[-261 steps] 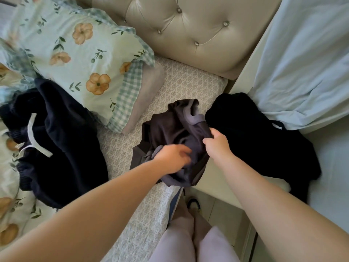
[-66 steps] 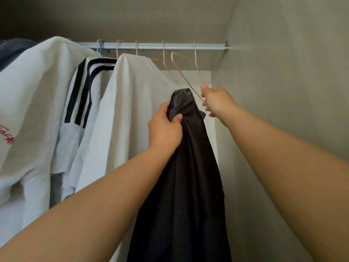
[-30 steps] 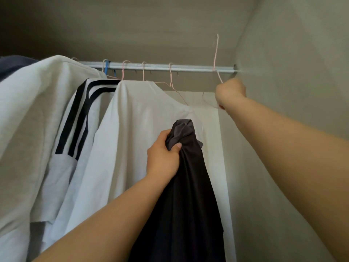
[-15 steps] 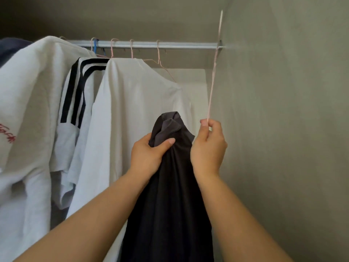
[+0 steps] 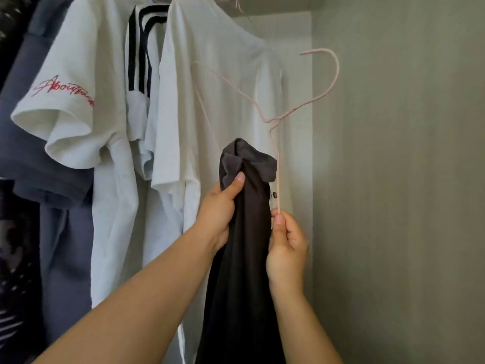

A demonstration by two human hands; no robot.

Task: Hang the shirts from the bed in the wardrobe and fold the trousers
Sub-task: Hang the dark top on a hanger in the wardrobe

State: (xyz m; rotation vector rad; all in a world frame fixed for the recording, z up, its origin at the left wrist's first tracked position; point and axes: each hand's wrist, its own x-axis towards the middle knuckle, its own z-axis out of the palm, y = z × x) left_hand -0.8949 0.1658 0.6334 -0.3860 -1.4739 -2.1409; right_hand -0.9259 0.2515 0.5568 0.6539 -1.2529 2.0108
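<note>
I stand facing into the wardrobe. My left hand (image 5: 221, 206) grips a dark grey shirt (image 5: 241, 258) bunched just below its top, and the cloth hangs straight down between my arms. My right hand (image 5: 286, 248) pinches one end of a thin pink wire hanger (image 5: 278, 164), held free in the air with its hook (image 5: 332, 72) up near the right wall. The hanger's wire runs close beside the shirt's top; whether it is inside the cloth I cannot tell.
White T-shirts (image 5: 217, 88) hang on the left, one with black stripes (image 5: 141, 48), one with red lettering on the sleeve (image 5: 65, 90). Dark blue garments (image 5: 52, 179) hang further left. The wardrobe's grey side wall (image 5: 393, 179) stands close on the right.
My right hand has come down with the pink hanger, which has turned so that its whole frame and hook show. The view has dropped and the rail is out of sight.
</note>
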